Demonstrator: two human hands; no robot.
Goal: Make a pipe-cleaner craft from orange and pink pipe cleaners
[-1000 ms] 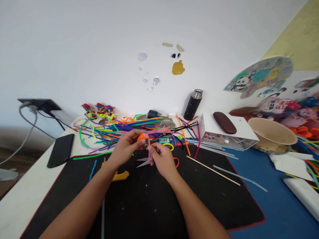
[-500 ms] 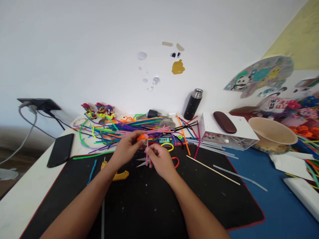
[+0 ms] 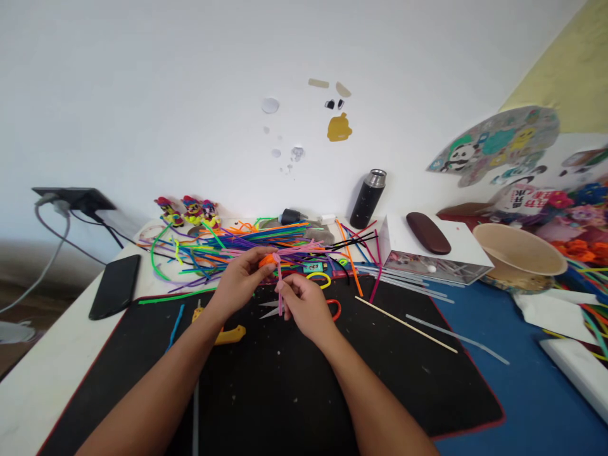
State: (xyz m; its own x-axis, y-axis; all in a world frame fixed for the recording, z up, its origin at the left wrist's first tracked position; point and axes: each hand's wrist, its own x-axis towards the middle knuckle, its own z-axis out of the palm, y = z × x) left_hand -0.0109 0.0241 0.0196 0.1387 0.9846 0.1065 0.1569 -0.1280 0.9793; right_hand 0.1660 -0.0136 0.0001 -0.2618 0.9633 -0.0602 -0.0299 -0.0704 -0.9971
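Between thumb and fingers, my left hand (image 3: 242, 278) pinches a small orange pipe-cleaner piece (image 3: 268, 260), partly hidden by the fingers. A pink pipe cleaner (image 3: 280, 278) is joined to its right end and hangs down from there. My right hand (image 3: 304, 304) is closed on the lower part of that pink strand. Scissors (image 3: 270, 310) lie under the hands, with one red and one yellow handle loop showing on the right. A yellow glue gun (image 3: 231, 335) rests beside my left forearm, partly covered by it.
A pile of coloured pipe cleaners (image 3: 266, 240) spreads along the wall behind my hands. A black flask (image 3: 368, 199), a white box (image 3: 437, 247) and a beige bowl (image 3: 517, 253) stand to the right. A wooden stick (image 3: 406, 324) lies on the black mat (image 3: 285, 405). A phone (image 3: 115, 287) is at left.
The orange piece and the pink strand's top have shifted very slightly left with my left hand. Both hands keep their grip; nothing else has visibly moved.
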